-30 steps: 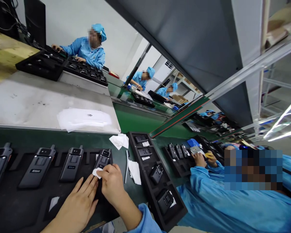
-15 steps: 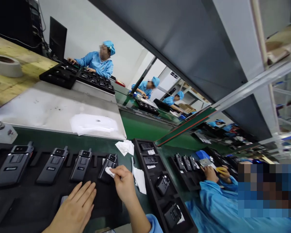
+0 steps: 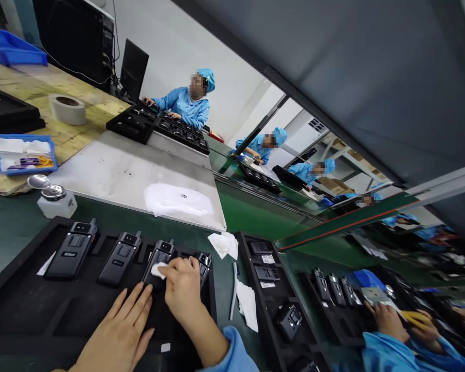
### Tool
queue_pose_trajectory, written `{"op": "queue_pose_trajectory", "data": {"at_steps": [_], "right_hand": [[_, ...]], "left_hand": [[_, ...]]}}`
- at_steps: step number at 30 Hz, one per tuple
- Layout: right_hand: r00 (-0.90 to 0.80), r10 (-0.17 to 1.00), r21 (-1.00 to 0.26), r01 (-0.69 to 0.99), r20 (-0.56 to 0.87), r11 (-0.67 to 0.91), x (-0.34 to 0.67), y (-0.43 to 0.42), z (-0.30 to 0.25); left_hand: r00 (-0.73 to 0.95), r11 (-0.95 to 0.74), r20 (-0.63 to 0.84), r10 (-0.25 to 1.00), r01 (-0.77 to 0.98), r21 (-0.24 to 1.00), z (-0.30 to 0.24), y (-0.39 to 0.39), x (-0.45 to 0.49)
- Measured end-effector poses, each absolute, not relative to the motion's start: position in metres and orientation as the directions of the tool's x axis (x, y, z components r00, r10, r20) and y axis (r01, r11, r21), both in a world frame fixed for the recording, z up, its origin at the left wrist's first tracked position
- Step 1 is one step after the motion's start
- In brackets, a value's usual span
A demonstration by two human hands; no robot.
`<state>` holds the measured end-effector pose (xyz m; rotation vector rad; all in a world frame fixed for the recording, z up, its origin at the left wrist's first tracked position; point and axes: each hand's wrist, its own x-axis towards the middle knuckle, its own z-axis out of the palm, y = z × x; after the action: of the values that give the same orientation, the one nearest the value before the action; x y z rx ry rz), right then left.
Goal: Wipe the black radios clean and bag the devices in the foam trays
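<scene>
Four handheld devices (image 3: 72,254) lie in a black tray (image 3: 27,310) on the green desk (image 3: 8,217). The fingers of the right hand (image 3: 183,292) pinch a white wipe (image 3: 158,270), which appears pressed on the third device (image 3: 164,250) beneath them. The left hand (image 3: 118,325) lies palm down, fingers outstretched and slightly parted, by that device's lower end (whether they touch it cannot be told). The step in hand appears to be wiping the casing; the next stroke would call for a secure pinch and a steady device.
</scene>
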<state>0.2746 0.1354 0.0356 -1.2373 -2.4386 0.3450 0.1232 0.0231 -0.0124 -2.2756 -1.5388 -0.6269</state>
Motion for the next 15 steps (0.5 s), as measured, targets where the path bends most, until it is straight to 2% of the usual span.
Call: {"op": "queue_pose_trajectory", "data": {"at_steps": [2,6,11,15], "right_hand": [[-0.513,0.823,-0.357,0.742,0.243,0.568,0.273,0.135,0.035],[-0.569,0.788,-0.369,0.698,0.235,0.614,0.269,0.131,0.034],[-0.457,0.846,-0.370,0.762,0.275,0.532,0.262,0.132,0.030],[-0.532,0.802,-0.401,0.694,0.272,0.597,0.260,0.128,0.021]], "left_hand": [[0.319,-0.364,0.516,0.795,0.931,-0.014,-0.014,0.022,0.122],[0.328,-0.375,0.503,0.800,0.927,-0.007,-0.016,0.022,0.121],[0.317,-0.373,0.516,0.796,0.928,0.005,-0.014,0.024,0.121],[0.331,-0.378,0.539,0.775,0.926,-0.026,-0.023,0.021,0.118]]}}
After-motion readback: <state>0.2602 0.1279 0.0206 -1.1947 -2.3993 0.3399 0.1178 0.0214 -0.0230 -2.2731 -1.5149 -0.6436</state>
